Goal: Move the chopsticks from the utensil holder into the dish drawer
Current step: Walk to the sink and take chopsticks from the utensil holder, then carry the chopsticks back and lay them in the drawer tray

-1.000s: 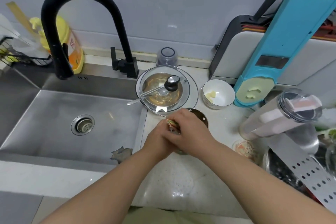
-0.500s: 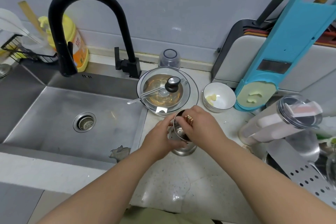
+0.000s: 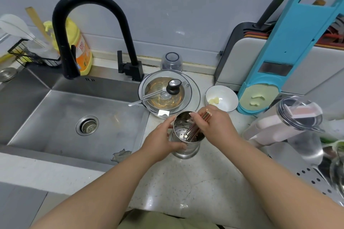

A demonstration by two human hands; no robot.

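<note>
Right grip (image 3: 214, 124) is clamped on the chopsticks (image 3: 199, 124), whose long axis slants from inside the holder (image 3: 186, 135), frame centre, toward the upper right. Left grip (image 3: 163, 139) wraps the holder's wall on the table (image 3: 195, 182), steadying it. No drawer shows.
</note>
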